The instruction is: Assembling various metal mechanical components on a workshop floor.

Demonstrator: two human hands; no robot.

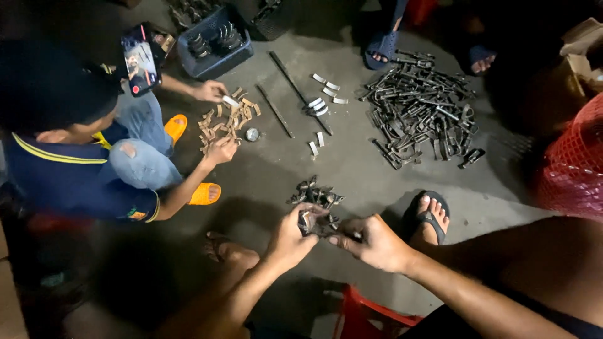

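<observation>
1. Left hand (290, 237) and right hand (375, 243) close together — both clamped on one dark metal part (314, 223).
2. Small pile of dark parts (316, 194) just beyond the fingers.
3. Big heap of metal pieces (424, 116) — well beyond the right hand.

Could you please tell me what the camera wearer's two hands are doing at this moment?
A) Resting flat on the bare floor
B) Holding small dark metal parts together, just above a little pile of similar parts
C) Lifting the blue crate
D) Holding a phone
B: the left hand and right hand meet around small dark metal parts, just above the little pile on the floor.
</observation>
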